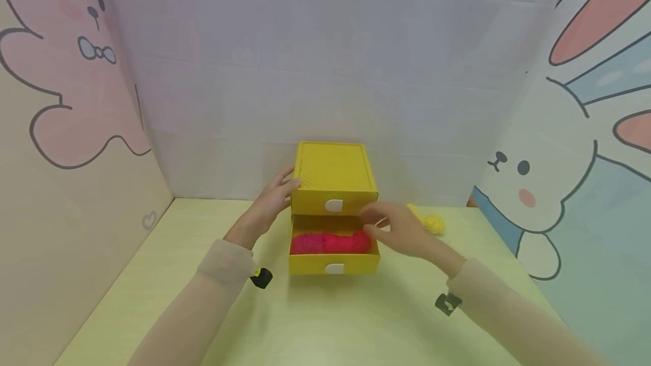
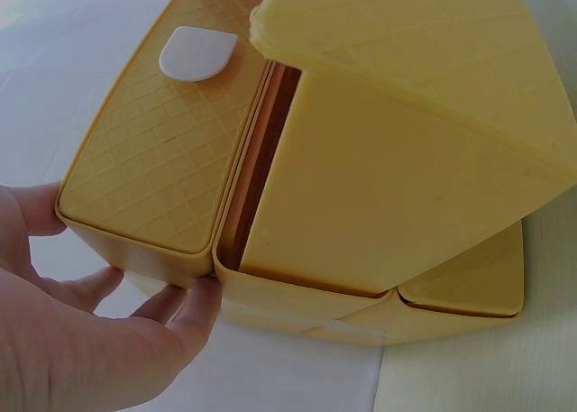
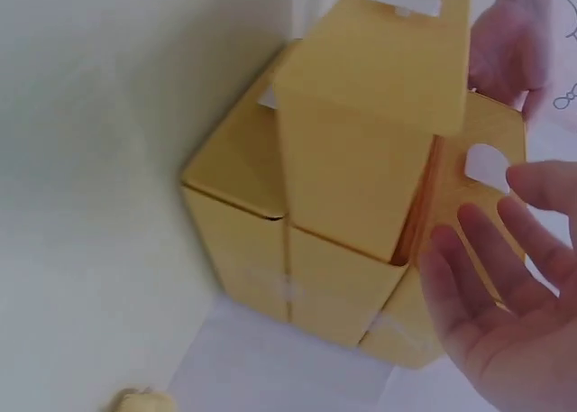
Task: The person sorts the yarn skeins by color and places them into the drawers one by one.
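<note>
A yellow drawer cabinet (image 1: 333,165) stands against the back wall, its middle drawer (image 1: 310,265) pulled out toward me. Pink and red yarn-like bundles (image 1: 333,243) lie inside that drawer. My left hand (image 1: 269,205) holds the cabinet's upper left side, thumb at the top edge and fingers against the side panel. In the left wrist view, the fingertips (image 2: 206,295) press beside the top drawer (image 2: 162,151), which is pushed in. Loosely bent and holding nothing, my right hand (image 1: 399,229) is over the drawer's right edge, close to the top drawer's front in the right wrist view.
Behind my right hand, a yellow yarn-like bundle (image 1: 434,223) lies on the pale table (image 1: 325,321). White tabs (image 1: 334,205) mark the drawer fronts. Cartoon-printed side panels (image 1: 539,185) and a white back cloth (image 1: 325,72) enclose the table.
</note>
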### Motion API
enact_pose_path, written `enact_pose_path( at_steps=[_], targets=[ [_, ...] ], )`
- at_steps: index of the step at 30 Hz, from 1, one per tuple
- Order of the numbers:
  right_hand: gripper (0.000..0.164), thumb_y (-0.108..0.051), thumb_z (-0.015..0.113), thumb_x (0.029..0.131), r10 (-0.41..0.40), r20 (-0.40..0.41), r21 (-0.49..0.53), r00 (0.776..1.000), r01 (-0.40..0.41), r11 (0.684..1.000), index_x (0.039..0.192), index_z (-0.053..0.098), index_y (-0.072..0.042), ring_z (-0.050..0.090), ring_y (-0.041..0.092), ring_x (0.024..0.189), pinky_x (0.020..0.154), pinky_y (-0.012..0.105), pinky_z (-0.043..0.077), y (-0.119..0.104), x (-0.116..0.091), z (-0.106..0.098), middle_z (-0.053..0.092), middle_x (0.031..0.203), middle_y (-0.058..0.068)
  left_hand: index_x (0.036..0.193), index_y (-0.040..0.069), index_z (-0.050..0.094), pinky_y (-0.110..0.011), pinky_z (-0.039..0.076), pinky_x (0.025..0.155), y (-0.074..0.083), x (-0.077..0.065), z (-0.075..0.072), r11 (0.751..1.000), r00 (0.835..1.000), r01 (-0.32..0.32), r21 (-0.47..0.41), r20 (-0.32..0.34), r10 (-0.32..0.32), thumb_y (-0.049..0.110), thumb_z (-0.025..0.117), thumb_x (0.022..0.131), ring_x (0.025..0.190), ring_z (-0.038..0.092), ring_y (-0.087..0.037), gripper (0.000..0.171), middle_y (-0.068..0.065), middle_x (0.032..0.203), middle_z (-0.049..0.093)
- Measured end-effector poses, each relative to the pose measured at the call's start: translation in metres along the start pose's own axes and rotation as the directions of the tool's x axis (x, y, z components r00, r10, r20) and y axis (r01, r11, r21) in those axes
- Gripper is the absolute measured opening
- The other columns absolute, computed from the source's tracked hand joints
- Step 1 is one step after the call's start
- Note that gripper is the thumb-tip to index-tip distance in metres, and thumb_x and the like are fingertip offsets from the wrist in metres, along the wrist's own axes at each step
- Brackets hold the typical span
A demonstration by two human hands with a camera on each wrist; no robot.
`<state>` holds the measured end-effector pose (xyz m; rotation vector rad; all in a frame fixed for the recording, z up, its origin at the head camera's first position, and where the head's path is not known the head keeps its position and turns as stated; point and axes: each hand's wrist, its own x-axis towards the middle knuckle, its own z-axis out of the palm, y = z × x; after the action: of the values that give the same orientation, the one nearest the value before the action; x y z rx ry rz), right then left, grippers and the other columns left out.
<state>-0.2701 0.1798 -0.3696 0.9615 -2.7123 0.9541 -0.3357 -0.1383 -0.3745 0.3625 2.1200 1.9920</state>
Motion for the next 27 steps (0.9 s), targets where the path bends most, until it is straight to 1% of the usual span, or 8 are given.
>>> enact_pose_path(
  at_steps=[3,6,9,12,15,19,21,27],
  targets=[
    [0.024,-0.007,0.073,0.1,0.071,-0.048,0.023,0.996,-0.07,0.997,0.123,0.071,-0.003,0.074,0.022,0.097,0.086,0.039,0.065,0.007,-0.017,-0.001,0.077,0.11,0.011,0.172,0.024,0.017,-0.057,0.023,0.131,0.0,0.0,0.0,1.0,1.0,0.001,0.0,-0.001,-0.001,0.036,0.048,0.113,0.158,0.029,-0.036,0.067,-0.012,0.173,0.025],
    [0.023,-0.01,0.07,0.102,0.159,-0.065,0.045,0.985,-0.156,0.987,0.124,0.068,-0.003,0.074,0.023,0.096,0.085,0.038,0.065,0.016,-0.036,0.002,0.075,0.108,0.009,0.172,0.024,0.018,-0.057,0.023,0.131,0.001,0.0,0.001,1.0,1.0,0.006,-0.002,-0.007,-0.006,0.036,0.048,0.113,0.158,0.029,-0.036,0.067,-0.011,0.173,0.025],
    [0.022,-0.014,0.07,0.103,0.254,-0.079,0.07,0.964,-0.248,0.966,0.123,0.066,-0.004,0.074,0.025,0.094,0.082,0.039,0.064,0.025,-0.052,0.006,0.075,0.108,0.008,0.172,0.024,0.018,-0.058,0.023,0.131,0.001,0.001,0.002,1.0,1.0,0.009,-0.001,-0.009,-0.009,0.037,0.049,0.113,0.158,0.029,-0.037,0.068,-0.011,0.173,0.024],
    [0.025,-0.018,0.07,0.103,0.344,-0.053,0.118,0.937,-0.336,0.934,0.123,0.065,-0.004,0.074,0.026,0.093,0.078,0.036,0.063,0.03,-0.064,0.012,0.075,0.108,0.008,0.172,0.024,0.017,-0.058,0.023,0.131,0.0,0.001,0.002,1.0,1.0,0.009,0.001,-0.011,-0.009,0.037,0.049,0.113,0.158,0.029,-0.037,0.068,-0.011,0.174,0.024],
    [0.03,-0.02,0.069,0.104,0.399,0.014,0.188,0.917,-0.395,0.899,0.127,0.064,-0.001,0.074,0.031,0.093,0.078,0.035,0.063,0.031,-0.073,0.019,0.074,0.109,0.012,0.172,0.024,0.018,-0.057,0.023,0.131,0.001,0.001,0.002,1.0,1.0,0.01,0.004,-0.01,-0.01,0.037,0.049,0.113,0.158,0.029,-0.037,0.068,-0.011,0.173,0.024],
    [0.039,-0.02,0.066,0.105,0.432,0.131,0.305,0.892,-0.451,0.839,0.133,0.059,0.006,0.074,0.034,0.095,0.082,0.04,0.066,0.03,-0.079,0.028,0.073,0.113,0.019,0.171,0.026,0.019,-0.057,0.024,0.13,0.001,0.002,0.002,1.0,1.0,0.013,0.008,-0.011,-0.013,0.037,0.049,0.113,0.157,0.029,-0.037,0.066,-0.01,0.173,0.025],
    [0.042,-0.02,0.064,0.105,0.443,0.198,0.361,0.875,-0.485,0.796,0.135,0.057,0.009,0.073,0.034,0.096,0.085,0.044,0.065,0.029,-0.081,0.033,0.072,0.117,0.021,0.171,0.026,0.02,-0.057,0.024,0.13,0.002,0.002,0.003,1.0,1.0,0.016,0.011,-0.013,-0.015,0.037,0.049,0.113,0.157,0.03,-0.036,0.066,-0.009,0.172,0.026],
    [0.047,-0.028,0.055,0.11,0.44,0.414,0.457,0.797,-0.6,0.656,0.138,0.059,0.009,0.072,0.033,0.105,0.095,0.05,0.062,0.024,-0.085,0.049,0.071,0.123,0.018,0.171,0.025,0.019,-0.057,0.023,0.131,0.002,0.002,0.004,1.0,1.0,0.012,0.001,-0.009,-0.012,0.037,0.048,0.113,0.157,0.029,-0.037,0.066,-0.011,0.172,0.027]
  ],
)
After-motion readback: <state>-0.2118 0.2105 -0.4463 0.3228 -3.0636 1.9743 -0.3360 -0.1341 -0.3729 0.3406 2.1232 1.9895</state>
